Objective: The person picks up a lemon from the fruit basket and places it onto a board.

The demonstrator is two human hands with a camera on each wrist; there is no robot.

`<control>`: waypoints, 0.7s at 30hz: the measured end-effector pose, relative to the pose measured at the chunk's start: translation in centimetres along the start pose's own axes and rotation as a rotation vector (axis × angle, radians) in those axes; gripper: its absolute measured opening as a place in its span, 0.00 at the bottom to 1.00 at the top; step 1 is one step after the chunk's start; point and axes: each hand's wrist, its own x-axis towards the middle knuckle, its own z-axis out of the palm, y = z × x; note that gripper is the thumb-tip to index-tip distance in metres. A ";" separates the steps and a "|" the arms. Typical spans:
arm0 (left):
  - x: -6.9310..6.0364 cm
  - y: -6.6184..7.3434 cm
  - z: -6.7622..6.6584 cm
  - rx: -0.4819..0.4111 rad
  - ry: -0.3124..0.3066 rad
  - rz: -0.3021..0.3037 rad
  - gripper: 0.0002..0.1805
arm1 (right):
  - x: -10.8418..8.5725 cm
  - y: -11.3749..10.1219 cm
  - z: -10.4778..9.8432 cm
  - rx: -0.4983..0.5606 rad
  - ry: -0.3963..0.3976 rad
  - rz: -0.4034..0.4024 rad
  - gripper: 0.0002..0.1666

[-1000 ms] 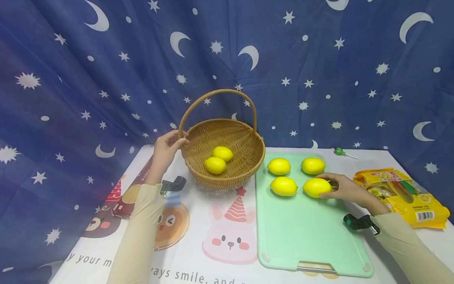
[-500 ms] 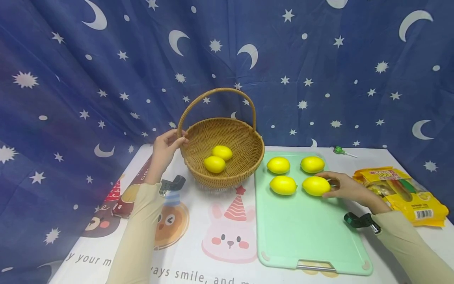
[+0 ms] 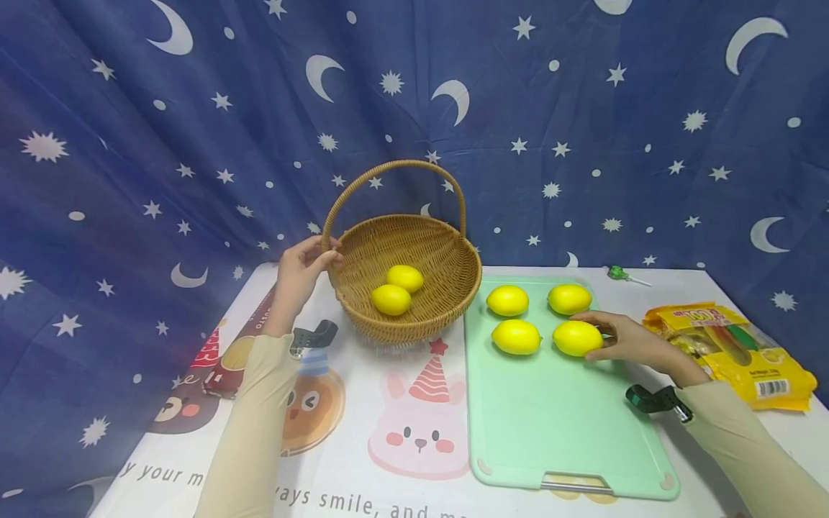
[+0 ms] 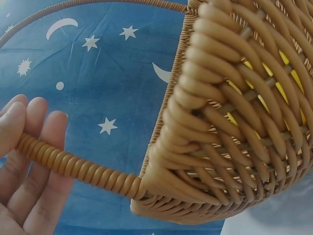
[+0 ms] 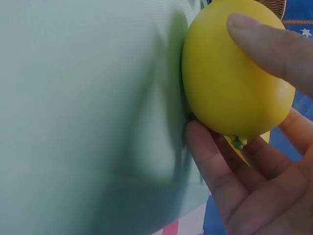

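Note:
My left hand (image 3: 299, 277) grips the handle of a wicker basket (image 3: 447, 267) at its left side, thumb over the wrapped cane handle (image 4: 80, 164) and fingers behind it. Two lemons, a front one (image 3: 391, 300) and a rear one (image 3: 404, 278), lie inside the basket. On the green cutting board (image 3: 557, 417), my right hand (image 3: 631, 344) holds the nearest right lemon (image 3: 576, 338) between thumb and fingers. That lemon (image 5: 234, 73) appears to rest against the board. Three more lemons sit beside it: front left (image 3: 517, 337), back left (image 3: 508, 301) and back right (image 3: 570, 298).
Right of the board lies a yellow candy bag (image 3: 738, 356), partly behind the right forearm. A green lollipop (image 3: 619, 274) is near the back edge. Under the left forearm is a dark red package (image 3: 242, 349). A blue star-patterned curtain (image 3: 550, 144) hangs behind the table.
The whole head view has shifted very slightly. Both hands keep their places, the left on the basket handle and the right around the same lemon, which stays on the board.

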 end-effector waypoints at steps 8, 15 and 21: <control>-0.6 1.6 -0.2 -0.022 -0.005 -0.017 0.14 | 0.1 0.0 -0.2 0.013 -0.008 -0.006 0.41; -1.0 2.3 -0.2 -0.023 -0.007 0.000 0.13 | 0.1 0.1 -0.2 0.020 -0.007 -0.012 0.42; -0.1 0.3 -0.1 -0.010 -0.003 0.007 0.15 | 0.3 0.1 -0.1 0.006 0.004 -0.006 0.40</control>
